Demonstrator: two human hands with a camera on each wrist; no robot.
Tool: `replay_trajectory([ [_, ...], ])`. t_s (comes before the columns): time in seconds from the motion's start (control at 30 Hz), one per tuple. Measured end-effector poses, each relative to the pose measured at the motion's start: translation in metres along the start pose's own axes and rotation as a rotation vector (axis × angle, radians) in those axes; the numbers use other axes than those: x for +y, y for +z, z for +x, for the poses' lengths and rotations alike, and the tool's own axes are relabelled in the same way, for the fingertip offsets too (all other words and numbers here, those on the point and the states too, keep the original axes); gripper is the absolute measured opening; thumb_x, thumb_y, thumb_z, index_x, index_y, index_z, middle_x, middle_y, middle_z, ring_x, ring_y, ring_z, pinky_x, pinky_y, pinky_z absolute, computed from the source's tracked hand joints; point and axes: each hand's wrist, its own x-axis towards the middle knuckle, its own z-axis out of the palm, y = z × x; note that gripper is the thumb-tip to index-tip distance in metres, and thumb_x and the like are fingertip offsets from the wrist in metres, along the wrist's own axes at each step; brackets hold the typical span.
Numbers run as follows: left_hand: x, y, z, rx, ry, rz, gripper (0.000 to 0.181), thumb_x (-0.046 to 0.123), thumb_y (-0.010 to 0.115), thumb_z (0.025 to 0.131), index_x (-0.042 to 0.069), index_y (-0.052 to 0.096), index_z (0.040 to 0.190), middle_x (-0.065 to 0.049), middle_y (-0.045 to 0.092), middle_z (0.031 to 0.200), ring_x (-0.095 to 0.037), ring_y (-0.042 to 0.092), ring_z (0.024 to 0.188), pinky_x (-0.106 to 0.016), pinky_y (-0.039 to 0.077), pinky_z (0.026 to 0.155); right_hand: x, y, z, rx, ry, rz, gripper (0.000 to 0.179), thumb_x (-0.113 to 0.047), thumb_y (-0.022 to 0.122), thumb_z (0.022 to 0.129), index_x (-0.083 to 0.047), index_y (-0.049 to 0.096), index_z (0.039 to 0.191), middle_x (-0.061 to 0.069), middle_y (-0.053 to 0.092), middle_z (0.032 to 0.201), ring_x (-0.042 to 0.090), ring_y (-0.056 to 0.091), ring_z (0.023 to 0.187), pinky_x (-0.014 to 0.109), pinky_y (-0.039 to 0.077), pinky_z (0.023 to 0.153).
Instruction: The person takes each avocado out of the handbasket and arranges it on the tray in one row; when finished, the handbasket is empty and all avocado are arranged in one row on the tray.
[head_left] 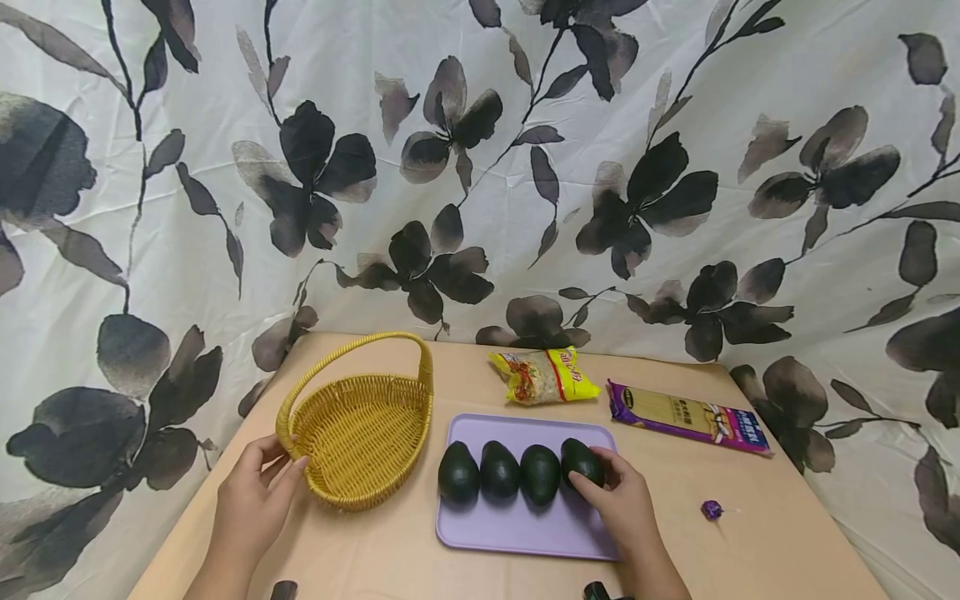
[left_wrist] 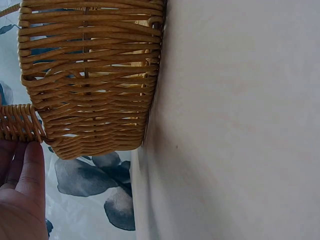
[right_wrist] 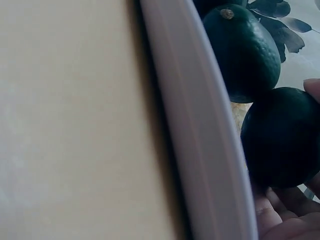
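Observation:
A yellow woven basket (head_left: 365, 437) with an arched handle stands on the left of the table. My left hand (head_left: 258, 492) grips the base of its handle between thumb and fingers; in the left wrist view, fingers (left_wrist: 31, 172) lie against the wrapped handle (left_wrist: 20, 123). Several dark green avocados stand in a row on a lilac tray (head_left: 517, 533). At the right end of that row, my right hand (head_left: 622, 496) holds an avocado (head_left: 582, 462) with the thumb in front and fingers behind. The right wrist view shows this avocado (right_wrist: 282, 137) beside another avocado (right_wrist: 242, 55).
Behind the tray lies a yellow bag (head_left: 543, 375) of pale dry food. A purple packet (head_left: 688, 417) of noodle-like sticks is at the back right, with a small purple-wrapped lollipop (head_left: 712, 509) in front of it. Floral cloth (head_left: 480, 167) hangs along the table's back edge.

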Motion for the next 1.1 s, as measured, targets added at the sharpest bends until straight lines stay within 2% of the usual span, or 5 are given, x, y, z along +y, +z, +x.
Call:
replay_trajectory([
  [0.3,0.0003,-0.0034,-0.0005,0.010,0.011,0.022,0.045,0.012,0.077,0.094,0.001,0.056,0.132,-0.012,0.065,0.123,0.007,0.056,0.115,0.002,0.048,0.093,0.0017,0.0018,-0.0021,-0.017,0.001,-0.064,0.068,-0.030,0.089,0.081,-0.006,0.061,0.138,0.016,0.066,0.133,0.029,0.062,0.120,0.023,0.055,0.091],
  [0.43,-0.0009,-0.0034,-0.0013,0.015,0.015,0.019,0.046,0.007,0.077,0.092,0.001,0.056,0.132,-0.012,0.065,0.123,0.025,0.042,0.110,0.003,0.048,0.093,0.0033,0.0040,-0.0024,-0.012,-0.002,-0.082,0.068,-0.029,0.089,0.081,-0.005,0.061,0.138,0.016,0.068,0.130,0.029,0.062,0.120,0.036,0.055,0.100],
  [0.7,-0.0001,-0.0011,-0.0003,0.013,0.007,0.013,0.046,0.007,0.077,0.092,0.001,0.055,0.133,-0.012,0.065,0.124,0.027,0.040,0.109,0.002,0.048,0.094,0.0065,0.0037,-0.0019,-0.025,-0.011,-0.099,0.068,-0.026,0.089,0.081,-0.003,0.060,0.138,0.018,0.066,0.133,0.032,0.061,0.123,0.048,0.056,0.107],
  [0.97,0.0024,-0.0008,0.0003,0.010,0.018,0.001,0.047,0.010,0.076,0.093,0.000,0.055,0.133,-0.014,0.064,0.125,-0.018,0.062,0.118,0.001,0.049,0.095,0.0044,0.0009,-0.0042,-0.027,-0.023,-0.118,0.068,-0.025,0.089,0.081,-0.002,0.060,0.138,0.021,0.066,0.132,0.033,0.060,0.122,0.052,0.057,0.106],
  [1.1,0.0025,-0.0010,-0.0009,0.017,0.014,0.000,0.046,0.009,0.077,0.093,0.001,0.056,0.132,-0.013,0.065,0.123,0.003,0.058,0.115,0.001,0.049,0.094,0.0043,0.0005,-0.0054,-0.035,-0.023,-0.127,0.069,-0.026,0.089,0.081,-0.002,0.060,0.138,0.021,0.066,0.133,0.034,0.061,0.123,0.053,0.058,0.106],
])
